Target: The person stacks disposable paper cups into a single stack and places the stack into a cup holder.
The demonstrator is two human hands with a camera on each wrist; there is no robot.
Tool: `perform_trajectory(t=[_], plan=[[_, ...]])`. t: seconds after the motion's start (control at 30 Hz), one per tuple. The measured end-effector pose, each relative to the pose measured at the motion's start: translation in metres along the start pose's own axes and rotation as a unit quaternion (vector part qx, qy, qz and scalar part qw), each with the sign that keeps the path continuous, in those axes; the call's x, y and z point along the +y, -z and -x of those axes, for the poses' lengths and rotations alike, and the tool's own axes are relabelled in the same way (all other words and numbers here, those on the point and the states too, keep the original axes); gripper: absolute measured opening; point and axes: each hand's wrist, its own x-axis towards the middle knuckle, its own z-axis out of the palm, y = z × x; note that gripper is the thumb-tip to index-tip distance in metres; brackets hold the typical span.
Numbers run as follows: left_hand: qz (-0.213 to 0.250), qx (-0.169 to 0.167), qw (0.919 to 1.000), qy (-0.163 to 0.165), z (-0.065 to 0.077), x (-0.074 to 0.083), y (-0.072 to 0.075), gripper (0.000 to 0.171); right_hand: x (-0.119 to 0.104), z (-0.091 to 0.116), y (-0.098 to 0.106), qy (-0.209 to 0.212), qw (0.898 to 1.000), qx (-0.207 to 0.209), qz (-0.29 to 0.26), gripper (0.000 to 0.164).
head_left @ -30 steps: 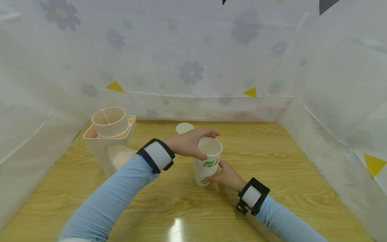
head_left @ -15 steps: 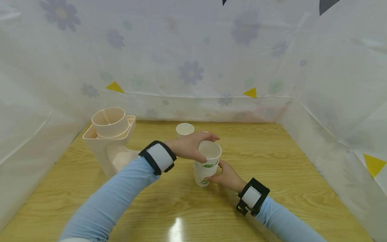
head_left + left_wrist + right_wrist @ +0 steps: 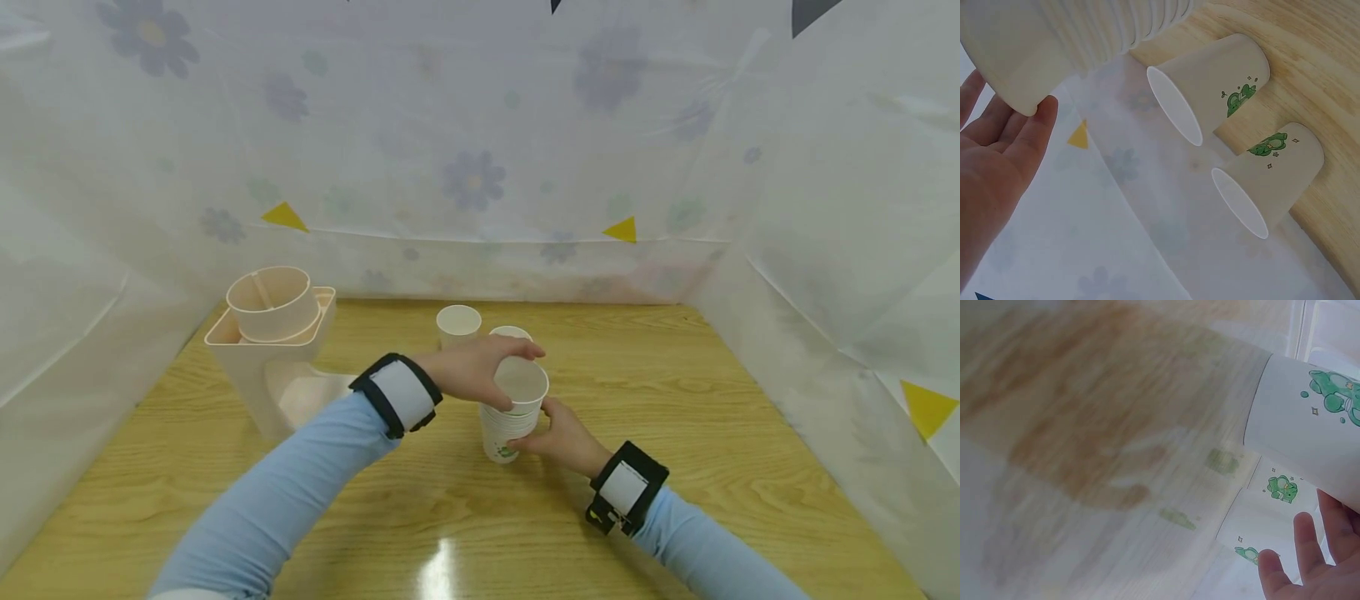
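Observation:
A stack of white paper cups with green cartoon prints stands mid-table. My right hand grips its lower part from the right, thumb in front; in the right wrist view its fingers lie by the cup wall. With thumb and fingers curled about its rim, my left hand holds the top cup, nested in the stack. Stacked rims show beyond that hand in the left wrist view. Behind stand two single cups, one at the left and another partly hidden by my left hand.
A beige plastic holder with a round cylinder in its top stands at the left, partly behind my left forearm. Pale flowered sheeting encloses the wooden table at the back and sides.
My left hand has moved slightly down with the top cup, which sits deeper in the stack. More of the rear right cup shows. The right hand keeps its place.

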Motion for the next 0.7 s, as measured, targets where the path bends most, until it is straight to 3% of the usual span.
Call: perform_trajectory(t=[0.7], plan=[[0.008,-0.019,0.9996,0.018,-0.0023,-0.0033,-0.0067,0.07,-0.0034,0.0016,0.0006,0.003,1.0,0.004,0.018,0.066]])
